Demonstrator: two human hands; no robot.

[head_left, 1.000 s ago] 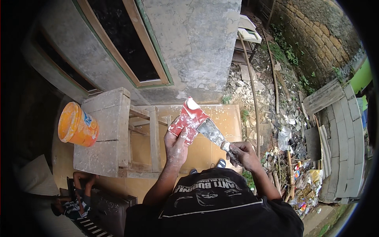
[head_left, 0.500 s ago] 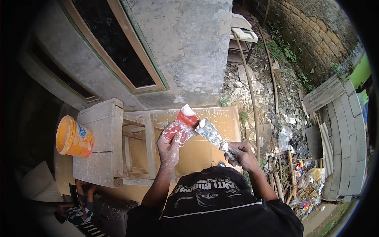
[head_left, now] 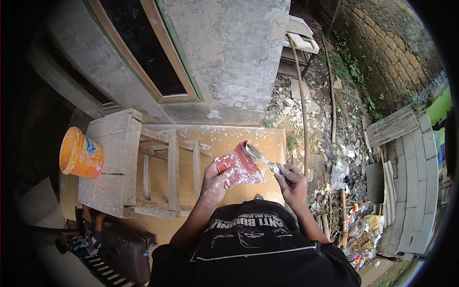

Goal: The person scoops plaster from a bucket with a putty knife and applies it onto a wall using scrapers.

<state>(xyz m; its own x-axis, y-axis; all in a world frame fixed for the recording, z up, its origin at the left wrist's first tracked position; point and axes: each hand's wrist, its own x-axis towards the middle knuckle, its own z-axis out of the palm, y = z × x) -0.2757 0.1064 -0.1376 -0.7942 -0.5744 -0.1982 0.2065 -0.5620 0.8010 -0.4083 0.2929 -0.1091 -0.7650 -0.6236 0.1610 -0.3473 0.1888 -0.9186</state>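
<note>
My left hand point(head_left: 213, 185) is closed on a red putty spreader point(head_left: 242, 168), a flat, flexible-looking piece smeared with white paste. In my right hand point(head_left: 292, 183) is a putty knife point(head_left: 260, 157), its handle wrapped by my fingers. The knife's blade lies against the far right edge of the red spreader, and its tip is partly hidden there. Both hands are in front of my chest, above the tiled floor, and are dusted with white.
To the left an orange bucket point(head_left: 80, 154) stands on a wooden trestle point(head_left: 111, 165). A grey plastered wall point(head_left: 229, 52) with a framed window rises ahead. Rubble and litter point(head_left: 342, 191) lie on the right beside a bamboo pole point(head_left: 302, 105). A person point(head_left: 86, 241) sits at lower left.
The red spreader has turned and come nearer, now facing up more broadly. The putty knife's blade has moved from apart at its corner to its far right edge. The view has shifted slightly.
</note>
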